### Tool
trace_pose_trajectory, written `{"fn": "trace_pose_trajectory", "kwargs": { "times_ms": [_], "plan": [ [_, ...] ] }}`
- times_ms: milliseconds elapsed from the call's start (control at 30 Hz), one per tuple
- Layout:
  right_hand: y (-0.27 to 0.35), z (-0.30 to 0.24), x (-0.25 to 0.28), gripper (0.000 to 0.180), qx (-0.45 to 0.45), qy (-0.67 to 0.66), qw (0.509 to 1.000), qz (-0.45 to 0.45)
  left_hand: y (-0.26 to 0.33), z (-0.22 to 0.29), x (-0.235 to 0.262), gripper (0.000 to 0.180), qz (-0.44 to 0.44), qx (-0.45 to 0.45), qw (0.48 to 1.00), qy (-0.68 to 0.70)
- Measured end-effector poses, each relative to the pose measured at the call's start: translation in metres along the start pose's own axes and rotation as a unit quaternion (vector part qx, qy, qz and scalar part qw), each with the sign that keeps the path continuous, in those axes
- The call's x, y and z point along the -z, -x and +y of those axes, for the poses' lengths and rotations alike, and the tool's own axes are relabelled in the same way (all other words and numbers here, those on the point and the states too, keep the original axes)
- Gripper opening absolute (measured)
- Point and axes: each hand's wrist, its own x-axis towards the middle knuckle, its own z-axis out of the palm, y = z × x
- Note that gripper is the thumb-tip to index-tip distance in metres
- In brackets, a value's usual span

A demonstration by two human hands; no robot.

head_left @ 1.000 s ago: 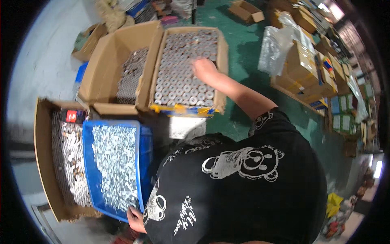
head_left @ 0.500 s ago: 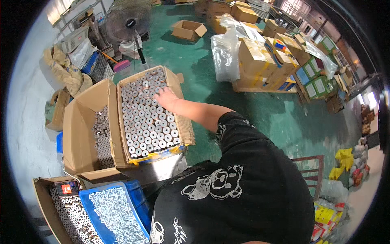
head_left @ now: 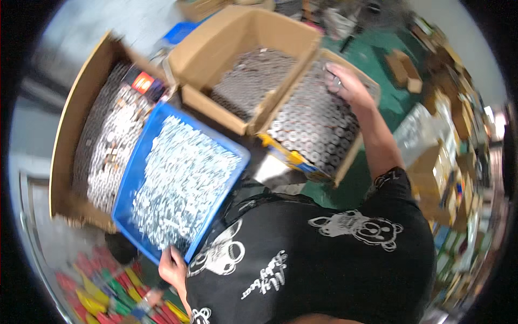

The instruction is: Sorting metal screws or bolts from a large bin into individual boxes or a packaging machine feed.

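Right hand: the right hand (head_left: pixel 345 83) is reaching over the far part of the taped carton (head_left: pixel 345 166), its fingers curling down among the cylinders; a small shiny ring shape is showing at the fingers, and I cannot tell whether they are gripping it.
Left hand: the left hand (head_left: pixel 172 267) is staying at the blue bin's near corner, fingers bunching together; I cannot tell whether they are pinching a piece.
Cylinders: the pale-ended cylinders (head_left: pixel 310 121) are standing packed in the taped carton, blurring slightly.
Blue bin: the blue bin (head_left: pixel 232 144) is sitting left of the taped carton, holding small silvery pieces (head_left: pixel 183 178).
Other cartons: a deep carton (head_left: pixel 210 46) is adjoining the taped one; a long carton (head_left: pixel 66 156) is lying left of the bin.
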Motion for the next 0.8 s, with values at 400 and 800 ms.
{"fn": "trace_pose_trajectory", "kwargs": {
  "times_ms": [400, 800],
  "plan": [
    [-0.336, 0.115, -0.106, 0.021, 0.037, 0.856, 0.512, -0.061, 0.0, 0.011, 0.013, 0.015, -0.003, 0.059, 0.998, -0.015],
    [-0.404, 0.167, -0.042, 0.024, 0.11, 0.866, 0.481, -0.074, -0.011, 0.007, 0.018, 0.007, 0.026, 0.022, 0.999, -0.026]
  ]
}}
